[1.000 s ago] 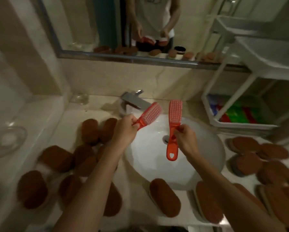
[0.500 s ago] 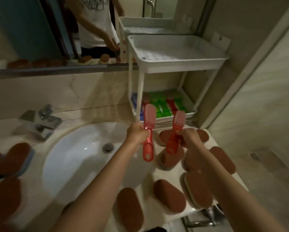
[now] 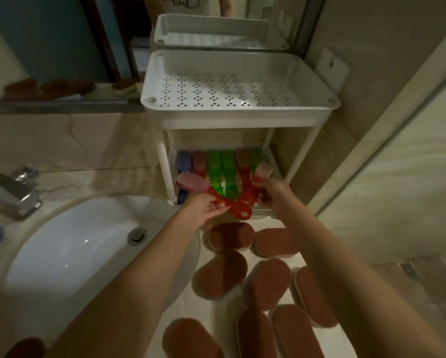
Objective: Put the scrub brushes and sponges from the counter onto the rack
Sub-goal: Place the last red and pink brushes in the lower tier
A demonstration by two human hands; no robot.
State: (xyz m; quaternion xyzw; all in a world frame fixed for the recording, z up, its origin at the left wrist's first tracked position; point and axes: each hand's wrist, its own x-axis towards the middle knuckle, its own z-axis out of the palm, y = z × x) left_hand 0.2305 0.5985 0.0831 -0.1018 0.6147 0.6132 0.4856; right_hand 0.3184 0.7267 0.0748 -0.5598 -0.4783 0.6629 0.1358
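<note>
Two red scrub brushes are in the hands now, one in each, at the near edge of the lower shelf (image 3: 262, 211) of the white rack (image 3: 317, 99). The left hand (image 3: 203, 209) is closed on the handle of the left brush (image 3: 203, 188), whose pale bristle head points to the left and lies across the row. The right hand (image 3: 271, 191) is closed on the right brush (image 3: 259, 177), with its bristle head pointing far, into the shelf. The step in hand, as I judge it, is laying these two among the stored brushes (image 3: 222, 169), which are blue, pink, green and red and lie side by side.

The next move calls for turning the left brush parallel with the others and finding a free gap, because the row already looks full. The front posts of the rack leave only a low opening. The top tray (image 3: 232, 91) holds nothing I can see. Many brown sponges (image 3: 222, 275) wait on the tabletop (image 3: 209, 308) near the sink (image 3: 69, 251), with a faucet (image 3: 17, 189) on the far left.
</note>
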